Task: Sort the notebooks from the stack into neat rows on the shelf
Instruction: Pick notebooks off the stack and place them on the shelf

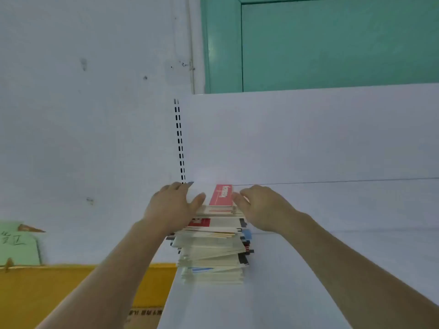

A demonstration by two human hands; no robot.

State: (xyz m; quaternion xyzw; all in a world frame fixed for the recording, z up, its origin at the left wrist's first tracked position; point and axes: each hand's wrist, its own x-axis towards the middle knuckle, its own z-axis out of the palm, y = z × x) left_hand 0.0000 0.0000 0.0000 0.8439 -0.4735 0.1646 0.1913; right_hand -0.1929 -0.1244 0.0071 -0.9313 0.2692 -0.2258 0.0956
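The left hand [172, 205] rests on the left side of the top of the stack of notebooks [212, 245]. Its fingers are mostly straight and lie over the top, and its thumb points toward the red notebook [221, 195]. The fingers are spread a little, not curled tight round anything that can be seen.

The right hand [261, 207] is on the other side of the stack, at its top right edge. Its fingertips touch the right edge of the red notebook. The picture is too blurry to tell if these fingers pinch the notebook or only press on it.

The red notebook lies flat on the very top of the stack, between the two hands. It has white letters on it.

The stack is tall and a bit messy. Some notebooks stick out past the others, mostly on the right side. Most show pale page edges, with bits of red, blue and black.

The stack stands on a white shelf [308, 281]. Behind the stack is the shelf's white back panel [308, 138]. Just behind and left of the stack, a strip with black slots [179, 143] runs up the panel.

Far above the stack, to the right, is a green door [332, 43]. Down to the left of the stack there is a yellow surface [47, 293] and a light green paper [19, 245] with writing on it.
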